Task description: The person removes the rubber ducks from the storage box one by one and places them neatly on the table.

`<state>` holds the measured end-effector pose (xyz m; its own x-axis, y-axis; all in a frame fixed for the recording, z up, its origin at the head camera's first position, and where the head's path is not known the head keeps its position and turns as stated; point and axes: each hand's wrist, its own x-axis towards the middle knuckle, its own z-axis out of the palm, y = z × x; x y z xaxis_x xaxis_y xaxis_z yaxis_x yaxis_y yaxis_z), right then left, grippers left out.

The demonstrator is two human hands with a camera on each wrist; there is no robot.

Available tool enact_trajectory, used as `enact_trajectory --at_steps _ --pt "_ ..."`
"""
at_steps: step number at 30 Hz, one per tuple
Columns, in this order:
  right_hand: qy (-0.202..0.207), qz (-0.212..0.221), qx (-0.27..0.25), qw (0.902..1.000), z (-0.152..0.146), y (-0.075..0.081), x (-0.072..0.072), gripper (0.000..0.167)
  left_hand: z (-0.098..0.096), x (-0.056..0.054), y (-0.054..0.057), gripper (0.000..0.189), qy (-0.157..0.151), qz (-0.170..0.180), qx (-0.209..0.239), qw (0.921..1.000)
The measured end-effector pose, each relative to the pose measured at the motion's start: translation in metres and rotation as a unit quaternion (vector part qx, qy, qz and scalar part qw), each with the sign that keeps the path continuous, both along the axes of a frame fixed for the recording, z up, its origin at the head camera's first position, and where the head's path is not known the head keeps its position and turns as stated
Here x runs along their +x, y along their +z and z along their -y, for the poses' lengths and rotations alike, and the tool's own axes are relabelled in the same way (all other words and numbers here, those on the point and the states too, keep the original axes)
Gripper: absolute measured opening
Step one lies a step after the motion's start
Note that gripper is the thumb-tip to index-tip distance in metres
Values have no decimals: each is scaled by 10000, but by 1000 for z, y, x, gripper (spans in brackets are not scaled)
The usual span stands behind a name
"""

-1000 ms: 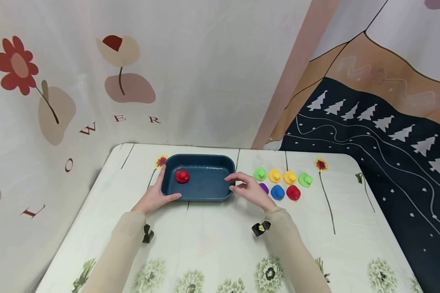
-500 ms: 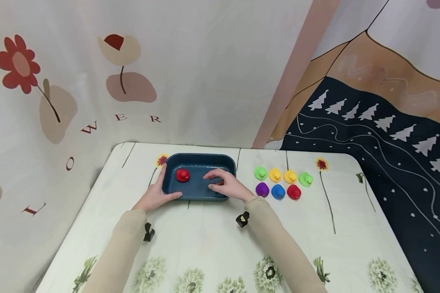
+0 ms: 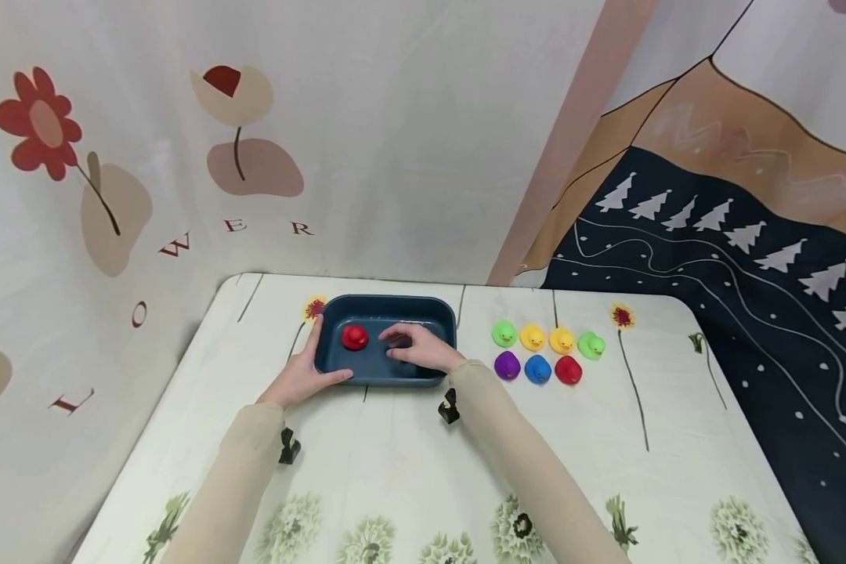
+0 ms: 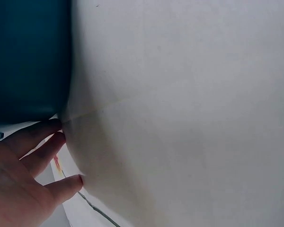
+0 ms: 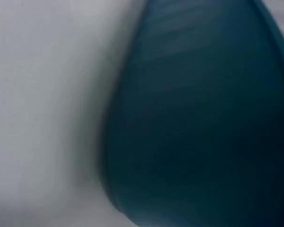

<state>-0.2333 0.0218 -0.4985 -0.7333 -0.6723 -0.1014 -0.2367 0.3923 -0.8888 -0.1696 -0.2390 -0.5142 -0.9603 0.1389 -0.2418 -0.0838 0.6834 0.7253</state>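
A dark blue rectangular tray (image 3: 433, 308) lies on the table, holding one red rubber duck (image 3: 355, 337) in its left half. My left hand (image 3: 301, 378) braces the tray's near-left corner, thumb along the front rim and fingers spread up the left side. In the left wrist view, straight fingers (image 4: 42, 153) lie beside the tray's outer wall. Over the tray's right half is my right hand (image 3: 419, 347), fingertips pointing left, just short of the red duck. Its index finger and thumb are parted, with nothing visible between them. The right wrist view shows mostly the tray wall (image 5: 194, 118).
Right of the tray sit several small rubber ducks in two rows: green (image 3: 504, 333), yellow (image 3: 532, 337), another yellow (image 3: 561, 340) and green (image 3: 591, 345) behind; purple (image 3: 507, 365), blue (image 3: 538, 369) and red (image 3: 568, 370) in front. A flower-print cloth (image 3: 395, 470) covers the table.
My right hand has moved left from the tray's right rim to over its inside, near the red duck. The purple duck has come into full view. The left hand keeps its place.
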Motion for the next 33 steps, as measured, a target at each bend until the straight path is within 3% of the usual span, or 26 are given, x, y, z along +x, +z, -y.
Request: enact_trajectory --at_steps 10,20,33 --pt "-216 656 -165 9975 16 -5 -5 37 -2 -1 2 116 -56 -106 -21 9999" --pt "-515 694 -428 9953 30 -7 -13 39 -3 -2 0 116 -36 -174 2 9998" --pt "-433 506 -223 9975 52 -5 -2 54 0 -1 -3 114 -48 -257 -23 9997"
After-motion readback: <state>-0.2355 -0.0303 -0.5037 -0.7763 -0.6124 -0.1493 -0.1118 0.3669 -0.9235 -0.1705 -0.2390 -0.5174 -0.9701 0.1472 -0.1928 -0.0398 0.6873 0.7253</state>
